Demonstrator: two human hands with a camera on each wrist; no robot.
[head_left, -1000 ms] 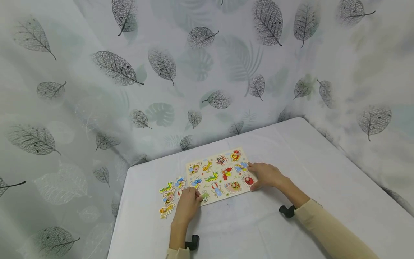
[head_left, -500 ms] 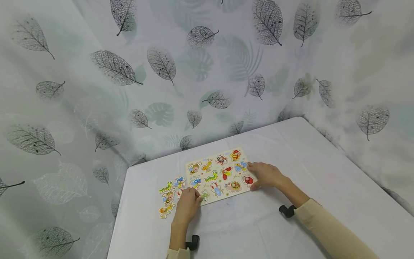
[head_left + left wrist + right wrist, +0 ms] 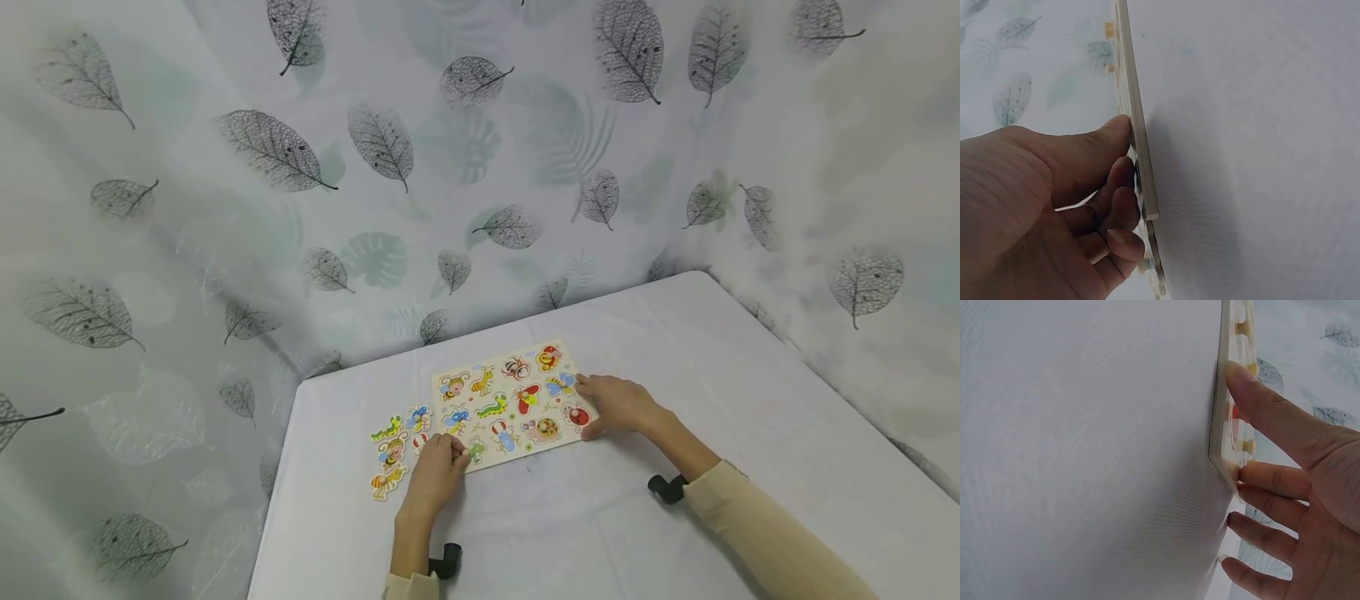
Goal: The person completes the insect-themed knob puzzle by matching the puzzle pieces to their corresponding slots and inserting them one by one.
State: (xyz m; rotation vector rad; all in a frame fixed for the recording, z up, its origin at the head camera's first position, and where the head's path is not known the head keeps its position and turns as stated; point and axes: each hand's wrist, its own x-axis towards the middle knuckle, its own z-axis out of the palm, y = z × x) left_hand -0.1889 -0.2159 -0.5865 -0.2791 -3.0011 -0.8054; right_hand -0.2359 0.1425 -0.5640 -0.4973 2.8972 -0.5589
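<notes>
A pale wooden peg puzzle board (image 3: 498,368) with colourful insect pictures lies flat on the white table in the head view. My left hand (image 3: 433,475) is at its near left corner. In the left wrist view the left thumb (image 3: 1116,125) presses the board's edge (image 3: 1140,137), with the other fingers curled beside the corner. My right hand (image 3: 622,406) spans the near right corner. The right wrist view shows its thumb (image 3: 1238,378) on the board's edge (image 3: 1215,425) and the other fingers spread, fairly straight; the index finger touches the adjoining side.
Loose insect pieces lie left of the board: a green caterpillar (image 3: 387,427), a blue insect (image 3: 418,417), a bee (image 3: 392,450) and a yellow ant-like piece (image 3: 388,482). A red piece (image 3: 420,443) is partly hidden by the left hand. A leaf-patterned curtain (image 3: 480,167) hangs behind the table.
The head view has shifted slightly. Both hands stay at the board's corners, and the loose pieces show no clear movement.
</notes>
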